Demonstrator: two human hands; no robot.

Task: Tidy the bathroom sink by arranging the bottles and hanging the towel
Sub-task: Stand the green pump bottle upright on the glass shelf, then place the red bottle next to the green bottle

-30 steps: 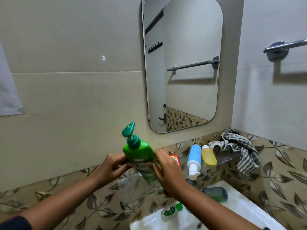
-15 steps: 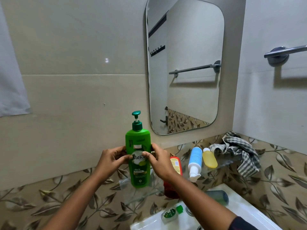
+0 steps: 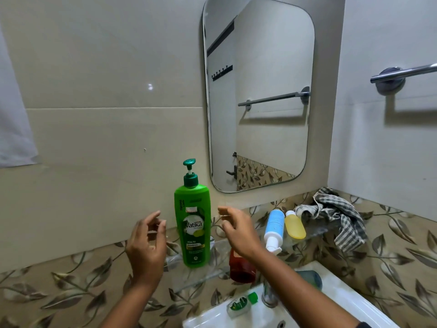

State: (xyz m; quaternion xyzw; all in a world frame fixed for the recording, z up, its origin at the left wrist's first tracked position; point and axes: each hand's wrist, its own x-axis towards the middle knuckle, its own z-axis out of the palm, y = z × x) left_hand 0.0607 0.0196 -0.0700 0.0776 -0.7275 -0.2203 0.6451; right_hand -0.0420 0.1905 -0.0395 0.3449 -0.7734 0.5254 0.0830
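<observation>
A tall green pump bottle point(image 3: 192, 223) stands upright at the left end of the glass shelf point(image 3: 196, 279). My left hand point(image 3: 146, 247) hovers open just left of it, my right hand point(image 3: 236, 230) open just right of it; neither touches it. A red bottle point(image 3: 241, 268) lies behind my right wrist, partly hidden. Further right on the shelf a blue-and-white bottle point(image 3: 273, 227) and a yellow bottle point(image 3: 294, 227) lie on their sides. A checked towel point(image 3: 335, 216) is bunched up in the corner.
A towel bar point(image 3: 404, 73) is fixed to the right wall. The mirror point(image 3: 257, 95) hangs above the shelf. Below is the white sink point(image 3: 343, 301) with a tap point(image 3: 268, 297), a small green-capped bottle point(image 3: 241, 304) and a dark teal bottle point(image 3: 309, 279) on its rim.
The green bottle went from tilted in both hands to upright on the shelf. Both hands have let go of it and drawn a little apart.
</observation>
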